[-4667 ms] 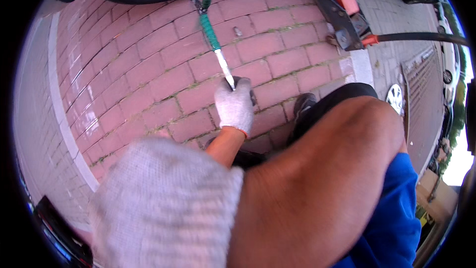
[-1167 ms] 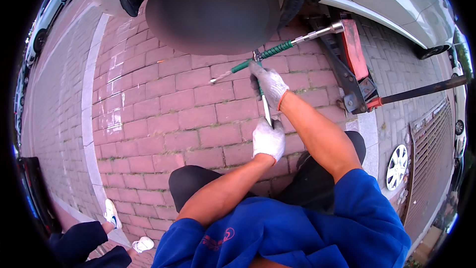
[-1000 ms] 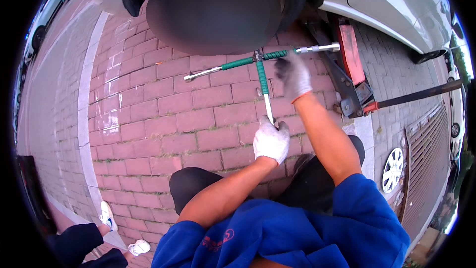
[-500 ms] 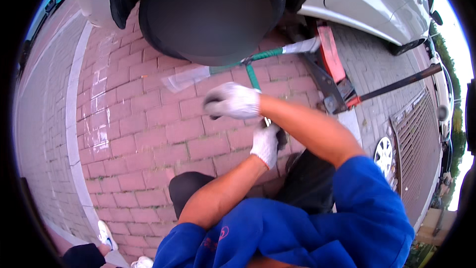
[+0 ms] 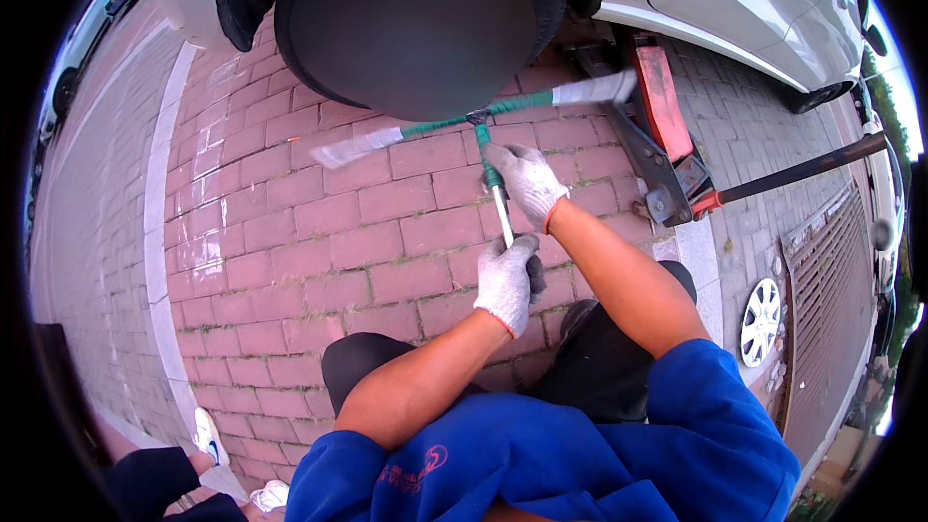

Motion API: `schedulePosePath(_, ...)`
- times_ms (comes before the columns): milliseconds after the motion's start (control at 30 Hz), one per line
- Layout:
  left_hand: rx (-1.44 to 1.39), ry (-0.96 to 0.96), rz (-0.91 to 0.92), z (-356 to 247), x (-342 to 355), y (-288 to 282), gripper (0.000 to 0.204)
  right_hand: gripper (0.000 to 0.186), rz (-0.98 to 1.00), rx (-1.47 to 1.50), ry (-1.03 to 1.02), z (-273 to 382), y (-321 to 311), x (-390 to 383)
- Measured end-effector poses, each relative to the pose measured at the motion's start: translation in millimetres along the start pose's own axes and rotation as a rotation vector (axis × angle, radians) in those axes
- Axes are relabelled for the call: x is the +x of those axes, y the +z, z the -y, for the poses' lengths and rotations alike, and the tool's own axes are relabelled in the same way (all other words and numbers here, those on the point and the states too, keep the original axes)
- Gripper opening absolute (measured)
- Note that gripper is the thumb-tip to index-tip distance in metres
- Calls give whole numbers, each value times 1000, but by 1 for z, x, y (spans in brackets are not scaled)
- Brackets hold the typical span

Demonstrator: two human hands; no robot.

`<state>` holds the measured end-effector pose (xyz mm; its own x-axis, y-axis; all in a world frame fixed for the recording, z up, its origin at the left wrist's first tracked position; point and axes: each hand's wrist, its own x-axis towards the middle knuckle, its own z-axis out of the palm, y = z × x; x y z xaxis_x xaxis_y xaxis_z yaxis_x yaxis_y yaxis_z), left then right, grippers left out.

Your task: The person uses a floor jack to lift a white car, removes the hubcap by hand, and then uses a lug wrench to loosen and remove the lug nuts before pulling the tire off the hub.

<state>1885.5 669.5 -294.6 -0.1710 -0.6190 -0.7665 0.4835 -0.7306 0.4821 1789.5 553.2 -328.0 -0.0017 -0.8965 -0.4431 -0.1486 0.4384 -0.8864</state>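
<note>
A cross-shaped lug wrench [image 5: 502, 211], wrapped in green tape at its middle, reaches from my hands toward the raised wheel [image 5: 416, 34]. Its crossbar looks blurred at both pale ends. My left hand [image 5: 507, 282], in a whitish knit glove, is closed around the near end of the shaft. Farther up, my gloved right hand [image 5: 527, 179] is at the green-taped part, its fingers curled against it. The far end of the wrench meets the lower part of the wheel, whose dark, round face shows no detail, so I cannot see what the wrench fits on.
A red floor jack [image 5: 665, 101] stands under the light-coloured car [image 5: 744, 0], its long black handle [image 5: 797, 172] pointing right. A white wheel cover [image 5: 761, 322] lies beside a metal grate [image 5: 822, 290]. Another person's shoe [image 5: 208, 435] shows at the lower left.
My right hand has moved from in front of the shaft up to the green-taped part and rests there. My left hand stays at the near end. The crossbar ends are blurred in both frames.
</note>
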Motion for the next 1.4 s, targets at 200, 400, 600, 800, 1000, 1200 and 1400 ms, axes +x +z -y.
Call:
schedulePosePath(200,40,-28,-50,-4,4,3,20,42,134,321,137,2,25,9)
schedulePosePath(400,13,-27,11,-3,5,8,21,51,103,570,183,0,22,21)
schedulePosePath(600,25,-7,15,-5,3,3,17,43,-17,637,293,-18,22,25)
schedulePosePath(800,20,24,20,-3,0,-14,17,9,-488,847,73,13,-6,54)
schedulePosePath(1000,14,49,58,23,23,-13,8,22,211,-1300,-725,51,92,19)
schedulePosePath(1200,34,27,119,24,23,-2,10,39,712,-907,-482,56,83,-27)
schedulePosePath(1400,99,7,96,10,13,-10,19,27,-399,-574,-415,30,1,-36)
